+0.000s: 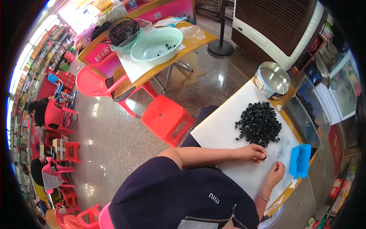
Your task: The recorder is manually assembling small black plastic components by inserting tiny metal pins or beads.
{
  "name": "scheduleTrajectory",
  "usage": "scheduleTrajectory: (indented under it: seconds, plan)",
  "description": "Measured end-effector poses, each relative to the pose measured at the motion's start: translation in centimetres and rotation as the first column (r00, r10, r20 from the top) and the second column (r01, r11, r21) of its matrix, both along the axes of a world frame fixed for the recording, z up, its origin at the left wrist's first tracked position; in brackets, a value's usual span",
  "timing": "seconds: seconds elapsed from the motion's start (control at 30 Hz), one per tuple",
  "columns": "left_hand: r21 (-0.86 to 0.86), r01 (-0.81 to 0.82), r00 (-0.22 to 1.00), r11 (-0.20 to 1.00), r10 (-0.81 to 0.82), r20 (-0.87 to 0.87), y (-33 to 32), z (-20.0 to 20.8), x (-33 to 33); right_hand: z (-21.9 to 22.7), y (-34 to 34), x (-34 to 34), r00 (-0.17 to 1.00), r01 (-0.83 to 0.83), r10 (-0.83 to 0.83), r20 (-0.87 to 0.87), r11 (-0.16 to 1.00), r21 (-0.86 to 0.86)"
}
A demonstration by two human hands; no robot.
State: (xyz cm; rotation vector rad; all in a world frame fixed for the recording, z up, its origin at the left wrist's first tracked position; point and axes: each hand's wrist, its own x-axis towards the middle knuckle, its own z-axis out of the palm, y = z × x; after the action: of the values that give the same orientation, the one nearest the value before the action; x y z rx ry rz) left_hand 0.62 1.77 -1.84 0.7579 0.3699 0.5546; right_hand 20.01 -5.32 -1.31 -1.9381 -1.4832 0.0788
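A heap of small black ring-like parts (259, 123) lies on the white-covered table (225, 133), with a few loose ones at its edges. Just below the heap, my left hand (251, 153) has its fingers closed in a pinch. My right hand (275, 174) is closed too, fingertips together, between the heap and a small blue basket (293, 168). Whatever either hand pinches is too small to make out. Thin dark pieces, not clear in kind, lie inside the basket. The hands are close but apart.
A round metal tin (273, 95) stands at the table's far corner. Beyond the left side are a red stool (164, 114) and a red chair (91, 82). Another table holds a pale green basin (143, 55) with several black parts. A large air cooler (274, 26) stands behind.
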Motion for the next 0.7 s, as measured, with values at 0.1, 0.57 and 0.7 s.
scheduleTrajectory:
  seconds: [0.1, 0.57, 0.7]
  plan:
    - [-0.066, -0.025, 0.999, 0.998, 0.027, 0.035, 0.0, -0.1, -0.2, 0.4, -0.2, -0.6, 0.996, 0.003, -0.004, 0.092, 1.000, 0.012]
    - [-0.166, -0.086, 0.995, 0.982, 0.078, -0.055, 0.3, 0.9, -1.1, 1.2, -0.5, 0.0, 0.889, -0.012, 0.031, -0.456, 0.999, 0.044]
    - [-0.175, -0.079, 0.997, 0.981, 0.074, -0.033, 0.3, 1.6, -0.9, 3.8, -0.3, -0.8, 0.522, -0.045, 0.051, -0.851, 0.998, 0.032]
